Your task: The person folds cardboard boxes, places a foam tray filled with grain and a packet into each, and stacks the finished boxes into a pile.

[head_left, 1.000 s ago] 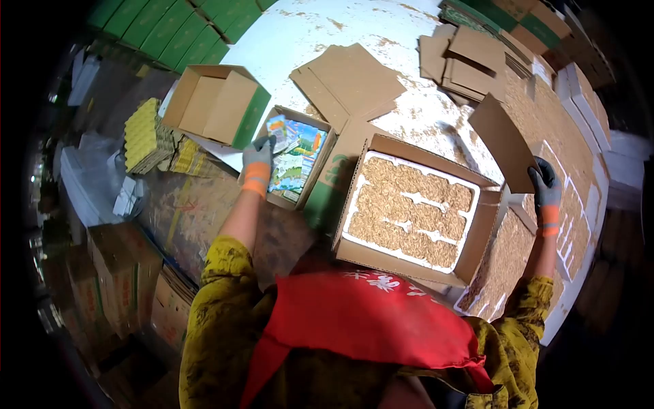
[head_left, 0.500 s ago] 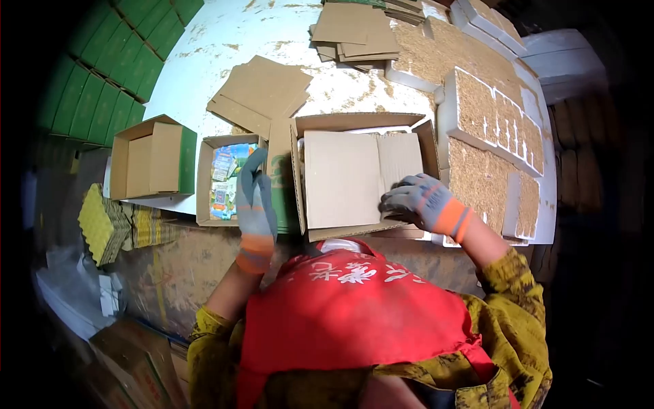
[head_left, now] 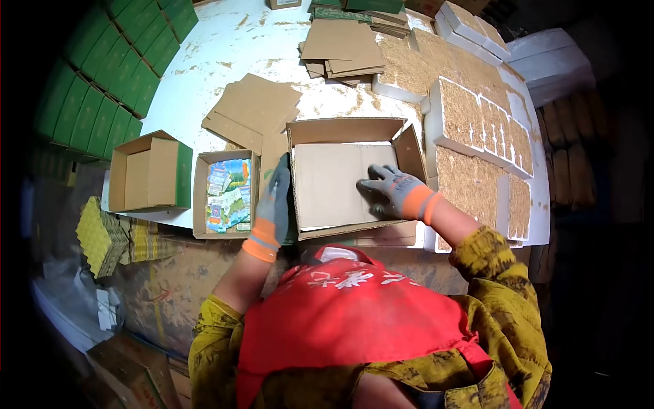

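Note:
In front of me stands an open cardboard box (head_left: 346, 128). A flat cardboard sheet (head_left: 334, 184) lies inside it, covering most of its inside. My right hand (head_left: 394, 191), in a grey and orange glove, rests on the sheet's right part with its fingers spread. Along the box's left outer wall lies my left hand (head_left: 274, 211), gloved alike, its fingers straight and pointing away from me. To the left of that hand is a small carton (head_left: 199, 198) holding several colourful printed packets (head_left: 230, 194).
An open green-sided carton (head_left: 182, 174) stands at the far left. Loose cardboard sheets (head_left: 252, 105) and a cardboard stack (head_left: 340, 42) lie beyond the box. White foam trays topped with brown grains (head_left: 466, 177) fill the right side. Green boxes (head_left: 88, 88) are stacked at the back left.
My right hand moved left from the box's right edge onto the sheet, which now lies flatter and lower. My left hand shifted from beside the packet carton to the box's left wall.

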The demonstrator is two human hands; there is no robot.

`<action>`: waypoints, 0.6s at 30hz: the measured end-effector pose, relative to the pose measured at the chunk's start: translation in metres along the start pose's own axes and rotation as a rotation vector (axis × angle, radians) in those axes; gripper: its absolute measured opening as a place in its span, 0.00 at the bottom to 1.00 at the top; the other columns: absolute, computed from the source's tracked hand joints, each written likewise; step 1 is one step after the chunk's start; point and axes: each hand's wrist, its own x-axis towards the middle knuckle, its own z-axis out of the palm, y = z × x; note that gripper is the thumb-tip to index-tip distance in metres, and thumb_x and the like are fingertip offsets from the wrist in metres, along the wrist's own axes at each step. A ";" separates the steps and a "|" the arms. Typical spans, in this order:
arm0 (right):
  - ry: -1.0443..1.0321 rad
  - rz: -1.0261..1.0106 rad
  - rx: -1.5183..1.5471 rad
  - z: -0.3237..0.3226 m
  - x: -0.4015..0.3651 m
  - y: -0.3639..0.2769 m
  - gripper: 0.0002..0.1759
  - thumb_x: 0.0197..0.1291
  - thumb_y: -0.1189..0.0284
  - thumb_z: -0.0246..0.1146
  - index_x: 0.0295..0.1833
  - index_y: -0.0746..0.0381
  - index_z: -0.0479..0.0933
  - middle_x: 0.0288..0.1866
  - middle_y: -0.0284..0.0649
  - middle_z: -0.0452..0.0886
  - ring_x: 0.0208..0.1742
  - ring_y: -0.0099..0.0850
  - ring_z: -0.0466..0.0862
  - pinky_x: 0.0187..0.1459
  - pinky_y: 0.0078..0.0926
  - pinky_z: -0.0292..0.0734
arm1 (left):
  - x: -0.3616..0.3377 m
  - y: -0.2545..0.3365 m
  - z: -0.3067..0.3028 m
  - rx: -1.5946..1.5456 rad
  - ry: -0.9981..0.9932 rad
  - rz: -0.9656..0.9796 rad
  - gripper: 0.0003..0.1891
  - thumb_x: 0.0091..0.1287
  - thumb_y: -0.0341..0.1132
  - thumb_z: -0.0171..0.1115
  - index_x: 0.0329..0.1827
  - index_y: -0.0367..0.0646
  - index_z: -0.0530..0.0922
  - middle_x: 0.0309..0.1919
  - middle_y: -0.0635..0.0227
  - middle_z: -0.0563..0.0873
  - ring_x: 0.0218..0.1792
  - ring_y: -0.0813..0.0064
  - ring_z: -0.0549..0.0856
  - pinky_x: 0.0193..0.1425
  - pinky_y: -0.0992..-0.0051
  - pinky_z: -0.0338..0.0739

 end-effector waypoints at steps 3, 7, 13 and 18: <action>0.495 -0.114 0.242 -0.019 -0.030 0.010 0.31 0.54 0.77 0.62 0.66 0.54 0.70 0.71 0.47 0.66 0.70 0.45 0.67 0.67 0.40 0.67 | 0.002 -0.052 -0.010 -0.251 -0.015 -0.191 0.30 0.72 0.42 0.55 0.73 0.38 0.59 0.63 0.61 0.75 0.63 0.71 0.75 0.70 0.72 0.66; 0.787 0.033 1.257 -0.004 -0.040 0.067 0.30 0.64 0.81 0.52 0.73 0.64 0.60 0.71 0.44 0.67 0.70 0.34 0.68 0.69 0.35 0.64 | 0.006 -0.082 0.016 0.482 0.096 -0.349 0.38 0.62 0.43 0.70 0.70 0.34 0.61 0.59 0.58 0.76 0.58 0.68 0.77 0.63 0.71 0.72; 0.626 0.274 1.101 0.093 0.017 0.069 0.44 0.49 0.64 0.75 0.67 0.70 0.64 0.61 0.48 0.74 0.58 0.36 0.76 0.59 0.32 0.72 | -0.005 -0.075 0.027 0.124 0.167 -0.321 0.43 0.55 0.36 0.76 0.70 0.32 0.60 0.60 0.58 0.75 0.59 0.69 0.76 0.64 0.73 0.72; 0.529 0.159 1.635 0.083 0.007 0.068 0.38 0.58 0.73 0.65 0.72 0.64 0.57 0.60 0.42 0.72 0.57 0.32 0.75 0.58 0.29 0.74 | -0.004 -0.024 0.035 -0.041 0.234 -0.263 0.51 0.47 0.45 0.80 0.69 0.27 0.61 0.65 0.50 0.71 0.66 0.64 0.70 0.71 0.70 0.63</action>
